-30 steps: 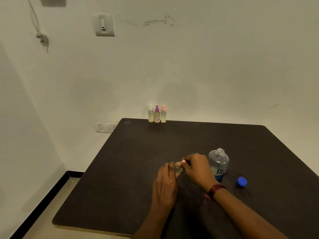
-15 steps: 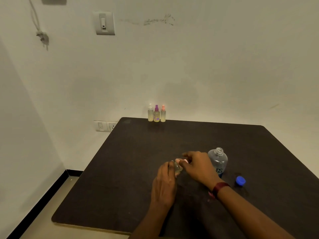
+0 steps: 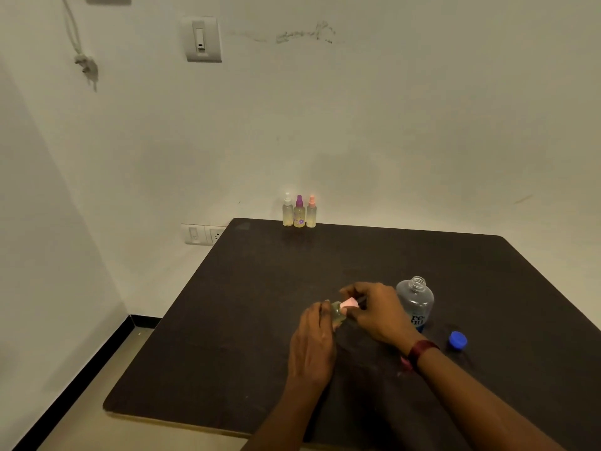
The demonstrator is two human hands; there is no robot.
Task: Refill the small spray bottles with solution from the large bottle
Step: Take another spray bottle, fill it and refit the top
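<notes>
Both hands meet over the dark desk (image 3: 227, 320): left hand (image 3: 312, 340) clasps a small spray bottle (image 3: 336, 312), right hand (image 3: 379, 309) pinches its pink cap (image 3: 350, 302). Beside them stands the open large bottle (image 3: 415, 304), its blue lid (image 3: 458, 340) apart. Steadying the bottle upright while twisting should prevent spills.

There are 4 small spray bottles in all: 3 stand in a row at the far edge of the table (image 3: 260, 271), namely 1 with a white top (image 3: 287, 210), 1 with a purple top (image 3: 299, 212) and 1 with a peach top (image 3: 311, 211), and 1 more small bottle with a pink top (image 3: 340, 310) sits between the hands. There is 1 large bottle (image 3: 415, 302), uncapped, and 1 loose blue cap (image 3: 458, 340). 2 hands show, the left hand (image 3: 312, 343) and the right hand (image 3: 379, 312), with 1 dark red wristband (image 3: 421, 352). The wall carries 2 switch plates: 1 upper plate (image 3: 202, 39) and 1 lower plate (image 3: 203, 234).
</notes>
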